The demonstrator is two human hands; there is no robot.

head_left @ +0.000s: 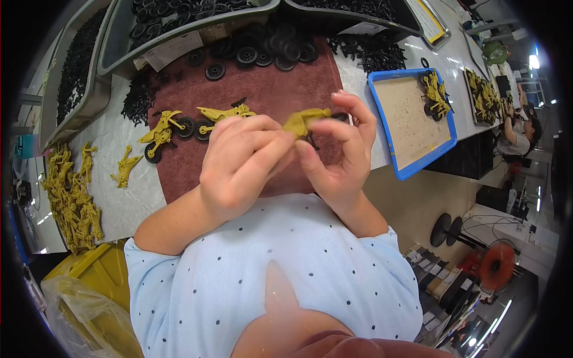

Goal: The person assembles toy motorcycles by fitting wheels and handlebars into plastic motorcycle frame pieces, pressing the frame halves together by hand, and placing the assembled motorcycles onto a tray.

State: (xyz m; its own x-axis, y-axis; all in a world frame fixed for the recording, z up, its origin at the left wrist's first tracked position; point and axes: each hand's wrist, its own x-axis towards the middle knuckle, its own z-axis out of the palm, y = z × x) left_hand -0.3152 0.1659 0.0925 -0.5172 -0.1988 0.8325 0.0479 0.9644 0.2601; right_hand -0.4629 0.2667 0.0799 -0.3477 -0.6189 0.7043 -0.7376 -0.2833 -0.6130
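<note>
My left hand (242,158) is closed round one end of a yellow plastic toy motorcycle (298,122), held above a reddish-brown cloth. Against its other end, the thumb and fingers of my right hand (346,155) are bent round it. A black wheel shows past my right fingers, and my hands hide much of the toy. On the cloth to the left lies a yellow toy motorcycle with black wheels (160,136). Another yellow motorcycle (224,114) rests just beyond my left hand, partly covered by it.
Loose black wheels (247,56) lie at the cloth's far edge, below grey bins (179,45) of black parts. Yellow body parts (71,203) are heaped at left. A blue-rimmed tray (412,173) at right holds assembled motorcycles (436,95). Another person (525,134) sits far right.
</note>
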